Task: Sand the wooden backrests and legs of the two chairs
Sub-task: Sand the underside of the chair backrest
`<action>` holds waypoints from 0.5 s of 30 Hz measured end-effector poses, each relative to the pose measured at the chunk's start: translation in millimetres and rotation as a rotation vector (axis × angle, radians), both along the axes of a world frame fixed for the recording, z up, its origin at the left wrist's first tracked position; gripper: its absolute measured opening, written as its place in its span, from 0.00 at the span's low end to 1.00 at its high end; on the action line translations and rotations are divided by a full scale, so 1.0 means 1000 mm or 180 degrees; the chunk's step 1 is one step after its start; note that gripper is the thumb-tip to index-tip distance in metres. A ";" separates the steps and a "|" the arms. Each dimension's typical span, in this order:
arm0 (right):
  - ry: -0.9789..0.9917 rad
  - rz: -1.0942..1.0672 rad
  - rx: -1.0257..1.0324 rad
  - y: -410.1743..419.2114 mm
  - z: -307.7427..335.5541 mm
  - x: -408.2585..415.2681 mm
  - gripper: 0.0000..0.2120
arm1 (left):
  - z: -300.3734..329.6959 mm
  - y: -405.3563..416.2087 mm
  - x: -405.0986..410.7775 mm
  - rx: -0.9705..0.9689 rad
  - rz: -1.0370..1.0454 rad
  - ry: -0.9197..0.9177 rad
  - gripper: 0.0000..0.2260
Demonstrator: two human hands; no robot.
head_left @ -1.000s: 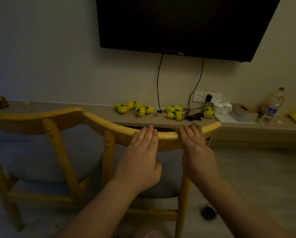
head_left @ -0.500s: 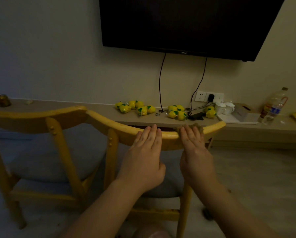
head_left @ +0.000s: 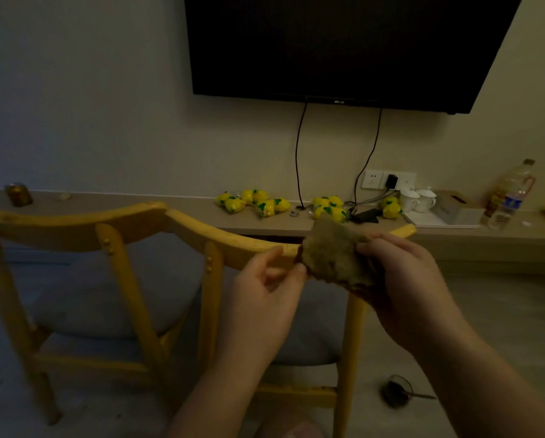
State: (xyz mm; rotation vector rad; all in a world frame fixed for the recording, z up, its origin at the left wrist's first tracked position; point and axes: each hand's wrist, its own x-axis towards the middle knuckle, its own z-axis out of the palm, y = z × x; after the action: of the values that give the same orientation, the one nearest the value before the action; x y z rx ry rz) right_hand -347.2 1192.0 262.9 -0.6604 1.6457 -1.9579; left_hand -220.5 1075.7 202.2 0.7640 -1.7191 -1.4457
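Two yellow wooden chairs stand side by side with their backs to me. The right chair's curved backrest (head_left: 233, 240) runs across the middle; the left chair's backrest (head_left: 68, 224) is at the left edge. A brown sheet of sandpaper (head_left: 331, 252) is lifted just off the right backrest. My right hand (head_left: 404, 279) grips its right side. My left hand (head_left: 264, 292) pinches its lower left corner between thumb and forefinger. The right chair's rear leg (head_left: 348, 343) drops below the sandpaper.
A long shelf (head_left: 170, 213) along the wall holds several yellow packets (head_left: 255, 200), two white cups (head_left: 418, 199), bottles (head_left: 511, 194) and a jar (head_left: 18, 194). A dark TV (head_left: 343, 45) hangs above, cables trailing down. A small dark object (head_left: 396, 392) lies on the floor.
Both hands lay flat on the right backrest before. They have now lifted off it, and the sandpaper is raised and held between both hands.
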 end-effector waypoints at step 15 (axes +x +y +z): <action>0.0112 0.0502 0.0573 0.013 -0.035 0.021 0.11 | -0.009 0.004 0.016 0.1540 -0.0325 0.0841 0.05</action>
State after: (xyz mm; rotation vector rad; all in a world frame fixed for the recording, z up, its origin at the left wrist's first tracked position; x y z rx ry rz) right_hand -326.6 1204.7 227.5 -0.7340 1.7114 -1.6746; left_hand -204.6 1079.8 192.9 0.6970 -1.2359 -1.9728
